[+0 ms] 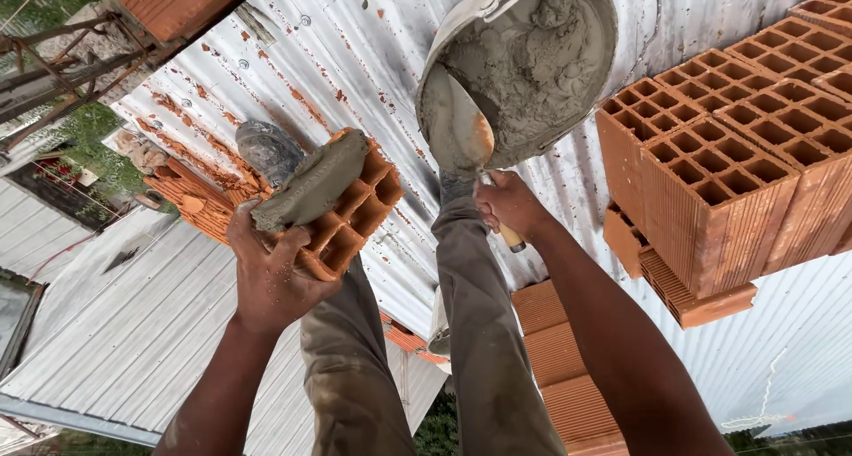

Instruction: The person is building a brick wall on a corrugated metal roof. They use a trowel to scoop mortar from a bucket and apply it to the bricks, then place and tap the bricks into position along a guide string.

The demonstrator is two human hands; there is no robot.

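Head view, looking down past both trouser legs onto a corrugated metal roof (133,349). The left hand (266,274) is clenched around a hollow clay brick (351,212), held at about 9 o'clock from frame centre; a thick strip of grey mortar (311,188) already lies along its upper face. The right hand (508,206) grips the handle of a trowel (466,132), whose blade sits inside the mortar bucket (532,57) at 12 o'clock, coated in mix. One face appears buttered; other faces show bare. A stack of hollow bricks (737,163) waits at 3 o'clock, unused.
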